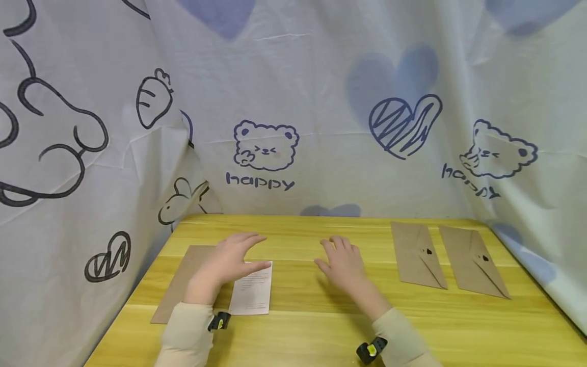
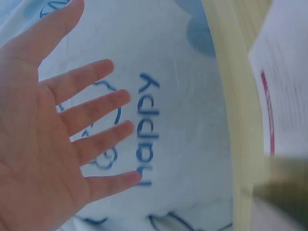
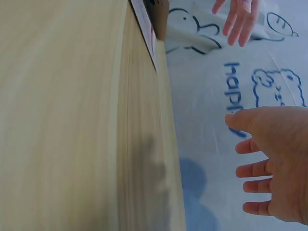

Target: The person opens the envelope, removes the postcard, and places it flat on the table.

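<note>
Smooth glossy wooden table (image 1: 321, 326), matt brown paper envelopes (image 1: 417, 255), white printed sheet (image 1: 252, 290), soft cloth backdrop (image 1: 321, 76).

Both forearms, in pale beige sleeves, enter from the bottom edge of the head view, each with a small black-and-yellow device at the wrist. The left hand (image 1: 231, 260) sits left of centre, palm down, fingers straight and spread, gripping nothing. The right hand (image 1: 341, 262) lies near the centre, fingers loosely extended, likewise holding nothing.

Two hands, left hand (image 1: 231, 260), right hand (image 1: 341, 262), three brown envelopes, left envelope (image 1: 176, 285), middle envelope (image 1: 417, 255), right envelope (image 1: 472, 261), one printed paper sheet (image 1: 252, 290), one wooden table (image 1: 321, 326)
</note>
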Demonstrator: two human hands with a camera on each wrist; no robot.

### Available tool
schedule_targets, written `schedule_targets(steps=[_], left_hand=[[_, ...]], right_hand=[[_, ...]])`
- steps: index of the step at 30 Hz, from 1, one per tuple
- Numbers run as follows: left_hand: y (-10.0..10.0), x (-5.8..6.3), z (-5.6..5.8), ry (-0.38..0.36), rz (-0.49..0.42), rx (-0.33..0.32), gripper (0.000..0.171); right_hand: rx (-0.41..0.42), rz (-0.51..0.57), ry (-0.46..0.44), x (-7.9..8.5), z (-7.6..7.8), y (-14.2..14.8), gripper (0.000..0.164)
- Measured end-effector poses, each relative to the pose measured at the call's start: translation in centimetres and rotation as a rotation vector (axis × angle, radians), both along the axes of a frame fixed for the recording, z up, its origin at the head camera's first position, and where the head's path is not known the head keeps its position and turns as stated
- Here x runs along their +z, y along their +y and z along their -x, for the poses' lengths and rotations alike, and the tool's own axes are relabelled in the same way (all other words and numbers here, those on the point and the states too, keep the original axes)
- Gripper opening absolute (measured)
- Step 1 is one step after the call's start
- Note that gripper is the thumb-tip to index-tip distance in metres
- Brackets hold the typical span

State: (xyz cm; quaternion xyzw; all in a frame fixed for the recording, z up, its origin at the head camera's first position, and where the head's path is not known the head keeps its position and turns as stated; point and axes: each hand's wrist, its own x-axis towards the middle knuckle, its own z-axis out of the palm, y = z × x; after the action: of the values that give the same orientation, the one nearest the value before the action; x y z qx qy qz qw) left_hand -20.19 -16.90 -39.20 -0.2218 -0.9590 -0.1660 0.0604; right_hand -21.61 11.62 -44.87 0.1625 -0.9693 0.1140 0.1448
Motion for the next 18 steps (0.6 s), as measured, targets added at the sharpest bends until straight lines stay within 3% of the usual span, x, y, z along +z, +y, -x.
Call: schedule_targets(steps=[9, 18], left_hand=[[4.3, -1.7, 0.6, 0.220, -0.040, -0.119, 0.055], [8.1, -2.9, 0.7, 0.355, -0.022, -0.206, 0.035]], right_hand=[[-0.052, 0.044, 0.048, -1.1, -1.8, 5.4, 0.049], [-0.061, 0.172, 0.022, -1.6, -3.3, 10.0, 0.049]])
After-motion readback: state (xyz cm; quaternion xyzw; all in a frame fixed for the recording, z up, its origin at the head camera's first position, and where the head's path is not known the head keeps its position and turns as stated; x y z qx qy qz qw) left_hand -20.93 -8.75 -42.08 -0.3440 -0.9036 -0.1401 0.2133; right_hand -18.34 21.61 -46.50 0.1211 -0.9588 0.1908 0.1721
